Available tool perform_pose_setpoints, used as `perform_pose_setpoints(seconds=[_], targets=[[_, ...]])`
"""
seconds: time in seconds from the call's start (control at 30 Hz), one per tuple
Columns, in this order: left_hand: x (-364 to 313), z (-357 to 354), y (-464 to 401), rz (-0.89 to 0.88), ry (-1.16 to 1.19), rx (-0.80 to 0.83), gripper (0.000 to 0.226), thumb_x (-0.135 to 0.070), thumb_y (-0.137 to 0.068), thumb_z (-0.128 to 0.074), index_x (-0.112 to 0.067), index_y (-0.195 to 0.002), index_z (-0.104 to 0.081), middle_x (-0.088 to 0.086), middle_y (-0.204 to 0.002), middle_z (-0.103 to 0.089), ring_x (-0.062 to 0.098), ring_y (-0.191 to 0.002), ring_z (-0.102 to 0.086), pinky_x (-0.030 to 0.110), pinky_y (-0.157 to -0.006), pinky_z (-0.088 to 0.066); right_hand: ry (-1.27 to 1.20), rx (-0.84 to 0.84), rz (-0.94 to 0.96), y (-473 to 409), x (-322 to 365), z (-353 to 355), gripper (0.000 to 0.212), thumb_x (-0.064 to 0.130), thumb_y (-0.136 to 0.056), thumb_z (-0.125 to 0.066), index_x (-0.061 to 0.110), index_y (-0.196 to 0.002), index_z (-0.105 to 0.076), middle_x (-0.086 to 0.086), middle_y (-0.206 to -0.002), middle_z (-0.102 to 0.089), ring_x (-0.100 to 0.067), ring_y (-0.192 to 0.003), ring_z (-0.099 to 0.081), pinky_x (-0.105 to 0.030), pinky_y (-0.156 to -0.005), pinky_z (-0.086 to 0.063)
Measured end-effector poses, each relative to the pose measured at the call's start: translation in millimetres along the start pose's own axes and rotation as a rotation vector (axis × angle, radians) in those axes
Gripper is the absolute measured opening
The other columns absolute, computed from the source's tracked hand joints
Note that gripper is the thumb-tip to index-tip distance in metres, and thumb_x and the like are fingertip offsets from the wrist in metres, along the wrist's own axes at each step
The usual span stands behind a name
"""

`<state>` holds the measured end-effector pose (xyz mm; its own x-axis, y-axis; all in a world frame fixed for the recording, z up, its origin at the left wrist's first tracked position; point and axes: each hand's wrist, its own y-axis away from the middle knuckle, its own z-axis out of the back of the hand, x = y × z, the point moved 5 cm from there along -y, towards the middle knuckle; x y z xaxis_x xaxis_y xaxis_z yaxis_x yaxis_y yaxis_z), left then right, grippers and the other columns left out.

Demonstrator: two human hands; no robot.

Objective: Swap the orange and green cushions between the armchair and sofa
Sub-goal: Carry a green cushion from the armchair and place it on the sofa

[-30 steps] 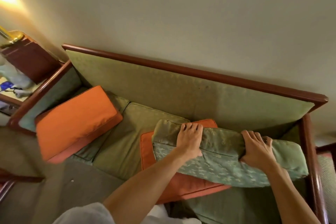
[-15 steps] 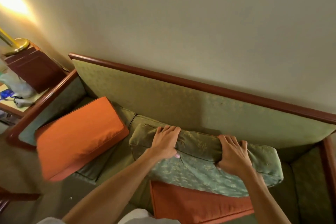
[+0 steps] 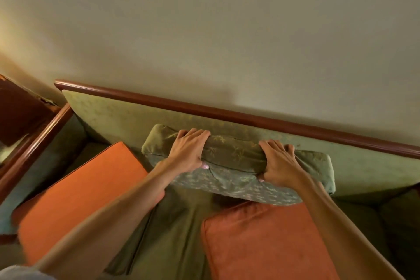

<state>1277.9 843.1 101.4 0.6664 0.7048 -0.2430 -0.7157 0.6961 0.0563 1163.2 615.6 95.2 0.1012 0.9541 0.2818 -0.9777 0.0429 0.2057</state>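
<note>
Head view, change since the earlier frames: the green cushion [image 3: 238, 163] has travelled from over the front orange cushion toward the backrest, and the camera has tilted up and closed in; the side table with its brass lamp has dropped out of sight at left.

Item 1, green cushion: patterned, box-edged, held on edge with its long side along the sofa [image 3: 363, 166] backrest. Its far face appears to touch the upholstery; its lower edge overhangs the near orange cushion, and whether it rests on the seat is hidden.

Item 2, left hand [image 3: 188, 152]: clamped over the cushion's top edge, fingers close together and curled over the far side, thumb pressed into the near face. Grip dents the fabric.

Item 3, right hand [image 3: 280, 162]: same hold further right, fingers slightly fanned over the top edge, thumb tucked beneath. Two hands spaced apart keep the soft cushion from sagging, probably to stand it upright as a back pillow.

Item 4, orange cushion, left [image 3: 79, 200]: lying tilted against the sofa's left arm.

Item 5, orange cushion, right [image 3: 272, 241]: flat on the seat at front, just below the green one.

Item 6, armchair: not in view.

Judgement: green cushion is being seated on the sofa; both orange ones are yet to leave.
</note>
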Motion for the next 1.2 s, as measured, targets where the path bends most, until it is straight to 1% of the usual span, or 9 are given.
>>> perform_pose_setpoints(seconds=[0.23, 0.33, 0.43, 0.57, 0.8, 0.93, 1.0, 1.1, 1.2], targets=[[40.0, -10.4, -72.3, -0.001, -0.012, 0.012, 0.097, -0.049, -0.056, -0.092, -0.016, -0.135, -0.047, -0.002, -0.131, -0.058, 0.022, -0.124, -0.048, 0.039, -0.104, -0.03, -0.035, -0.022, -0.092, -78.9, -15.7, -15.5, 0.077, 0.043, -0.063, -0.081, 0.024, -0.124, -0.037, 0.002, -0.12, -0.039, -0.023, -0.119, -0.033, -0.051, -0.102, -0.024], [57.1, -63.2, -89.4, 0.018, 0.001, 0.131, 0.098, -0.049, -0.059, -0.091, -0.018, -0.139, -0.043, -0.003, -0.135, -0.054, 0.021, -0.127, -0.044, 0.039, -0.108, -0.028, -0.033, 0.071, -0.156, -100.0, -30.7, -65.0, 0.086, 0.049, -0.063, -0.078, 0.022, -0.132, -0.035, -0.003, -0.131, -0.039, -0.027, -0.126, -0.03, -0.052, -0.104, -0.024], [82.4, -121.3, -96.1, 0.087, 0.011, 0.113, 0.098, -0.045, -0.067, -0.088, -0.02, -0.146, -0.035, -0.001, -0.14, -0.045, 0.025, -0.133, -0.039, 0.039, -0.117, -0.022, 0.012, 0.068, -0.165, -124.5, -36.4, -117.3, 0.088, 0.054, -0.064, -0.069, 0.023, -0.137, -0.032, -0.007, -0.137, -0.036, -0.03, -0.128, -0.029, -0.05, -0.107, -0.024], [107.3, -138.7, -134.6, 0.13, 0.035, 0.123, 0.109, -0.052, -0.061, -0.089, -0.021, -0.148, -0.03, 0.001, -0.143, -0.041, 0.027, -0.137, -0.033, 0.042, -0.119, -0.019, -0.088, 0.056, -0.233, -174.3, -58.3, -115.8, 0.092, 0.051, -0.06, -0.073, 0.022, -0.137, -0.032, -0.007, -0.134, -0.035, -0.031, -0.129, -0.027, -0.053, -0.111, -0.02], [115.6, -156.0, -141.4, 0.104, 0.019, 0.055, 0.109, -0.051, -0.056, -0.092, -0.022, -0.143, -0.032, 0.001, -0.134, -0.041, 0.027, -0.129, -0.035, 0.044, -0.117, -0.021, -0.031, -0.017, -0.177, -182.2, -63.7, -122.9, 0.087, 0.055, -0.058, -0.073, 0.021, -0.129, -0.036, -0.004, -0.126, -0.037, -0.029, -0.12, -0.03, -0.05, -0.103, -0.025], [113.5, -150.2, -144.2, 0.115, 0.037, 0.106, 0.115, -0.052, -0.054, -0.093, -0.022, -0.145, -0.029, 0.001, -0.138, -0.039, 0.026, -0.133, -0.033, 0.043, -0.118, -0.018, -0.056, 0.031, -0.19, -180.3, -60.8, -116.4, 0.091, 0.052, -0.056, -0.075, 0.022, -0.13, -0.033, -0.004, -0.127, -0.035, -0.027, -0.121, -0.028, -0.05, -0.106, -0.024], [111.3, -142.3, -145.8, 0.135, 0.052, 0.195, 0.12, -0.05, -0.054, -0.094, -0.021, -0.149, -0.026, 0.002, -0.142, -0.036, 0.027, -0.137, -0.03, 0.044, -0.119, -0.016, -0.085, 0.124, -0.245, -178.2, -58.4, -109.4, 0.096, 0.046, -0.053, -0.077, 0.022, -0.133, -0.03, -0.006, -0.13, -0.034, -0.029, -0.124, -0.027, -0.051, -0.107, -0.024], [100.2, -134.4, -146.1, 0.177, 0.037, 0.324, 0.125, -0.045, -0.058, -0.093, -0.022, -0.153, -0.016, 0.006, -0.149, -0.027, 0.033, -0.144, -0.02, 0.048, -0.121, -0.011, -0.029, 0.238, -0.318, -176.2, -41.3, -105.0, 0.106, 0.039, -0.064, -0.079, 0.017, -0.147, -0.016, -0.017, -0.146, -0.023, -0.039, -0.139, -0.018, -0.058, -0.114, -0.014], [53.1, -127.6, -136.5, 0.09, 0.074, 0.198, 0.118, -0.032, -0.073, -0.083, -0.02, -0.158, -0.002, 0.012, -0.165, 0.003, 0.031, -0.152, 0.009, 0.049, -0.123, 0.001, -0.05, 0.089, -0.217, -172.3, 15.7, -107.6, 0.113, 0.043, -0.082, -0.072, 0.014, -0.155, 0.01, -0.018, -0.163, 0.009, -0.038, -0.15, 0.01, -0.058, -0.12, 0.003]])
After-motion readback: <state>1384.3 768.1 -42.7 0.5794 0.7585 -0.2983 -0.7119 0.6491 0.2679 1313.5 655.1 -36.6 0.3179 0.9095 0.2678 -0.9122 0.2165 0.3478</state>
